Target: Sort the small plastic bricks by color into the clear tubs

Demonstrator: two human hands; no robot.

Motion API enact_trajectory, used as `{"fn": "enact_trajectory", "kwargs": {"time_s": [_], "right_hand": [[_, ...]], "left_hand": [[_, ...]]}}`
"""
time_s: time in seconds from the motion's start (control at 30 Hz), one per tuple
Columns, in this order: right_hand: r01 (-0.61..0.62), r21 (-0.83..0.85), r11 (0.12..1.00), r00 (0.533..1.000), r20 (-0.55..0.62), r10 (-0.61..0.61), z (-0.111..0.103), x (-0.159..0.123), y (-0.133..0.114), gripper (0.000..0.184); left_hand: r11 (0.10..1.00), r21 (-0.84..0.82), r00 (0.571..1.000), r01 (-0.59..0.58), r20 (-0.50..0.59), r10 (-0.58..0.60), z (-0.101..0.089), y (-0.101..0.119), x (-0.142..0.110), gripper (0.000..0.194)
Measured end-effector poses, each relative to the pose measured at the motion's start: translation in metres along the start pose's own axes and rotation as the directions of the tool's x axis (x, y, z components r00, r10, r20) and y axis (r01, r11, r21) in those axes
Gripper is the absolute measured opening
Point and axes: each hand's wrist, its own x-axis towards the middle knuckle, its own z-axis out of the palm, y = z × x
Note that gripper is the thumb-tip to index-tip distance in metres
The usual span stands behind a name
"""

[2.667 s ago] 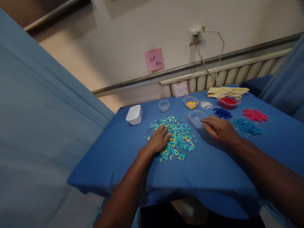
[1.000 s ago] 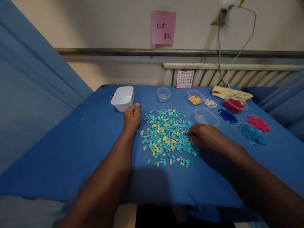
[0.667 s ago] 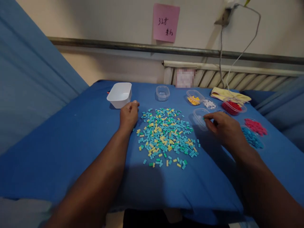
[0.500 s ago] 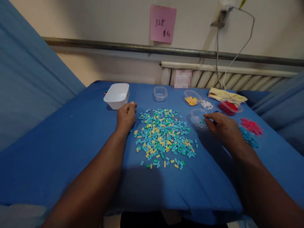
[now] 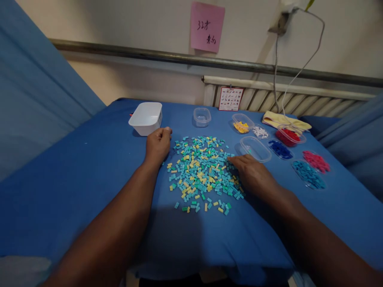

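A spread-out pile of small building bricks (image 5: 203,169), mostly turquoise with pale yellow and green ones among them, lies on the blue cloth. My left hand (image 5: 158,144) rests curled at the pile's upper left edge; its inner fingers are hidden, so anything inside does not show. Over the pile's right edge is my right hand (image 5: 249,171), its fingers stretched toward the bricks and nothing visible in them. Just beyond it sits a clear plastic container (image 5: 260,150) with a little green in it.
At the back left stands a white tub (image 5: 146,131), with a small clear container (image 5: 202,118) farther right. Containers of yellow (image 5: 241,127), white (image 5: 260,132), red (image 5: 287,136), dark blue (image 5: 280,149), pink (image 5: 316,161) and teal bricks (image 5: 308,174) line the right side. A yellow cloth (image 5: 278,119) lies behind.
My right hand has moved left and down from the clear container to the pile's right edge, uncovering the dark blue and teal bricks. My left hand stays nearly in place.
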Motion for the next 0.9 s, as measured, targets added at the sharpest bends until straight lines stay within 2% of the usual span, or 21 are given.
{"fn": "enact_trajectory", "kwargs": {"time_s": [0.33, 0.57, 0.73, 0.9], "right_hand": [[-0.076, -0.007, 0.997, 0.997, 0.019, 0.077, -0.006, -0.005, 0.003, 0.038], [-0.093, -0.051, 0.994, 0.994, 0.044, 0.096, -0.009, -0.009, -0.001, 0.035], [-0.069, -0.004, 0.998, 0.995, 0.074, 0.069, -0.013, -0.009, -0.001, 0.033], [-0.108, 0.015, 0.994, 0.99, 0.087, 0.107, -0.015, -0.01, -0.003, 0.03]], "left_hand": [[1.0, 0.001, 1.0, -0.003, -0.003, 0.003, 0.003, -0.002, 0.001, 0.037], [1.0, 0.012, 1.0, -0.002, -0.002, 0.002, 0.003, -0.003, 0.001, 0.036], [1.0, -0.003, 1.0, -0.001, -0.004, 0.001, 0.003, -0.006, 0.002, 0.036], [1.0, -0.002, 1.0, 0.009, -0.005, -0.009, 0.004, -0.006, 0.002, 0.035]]}}
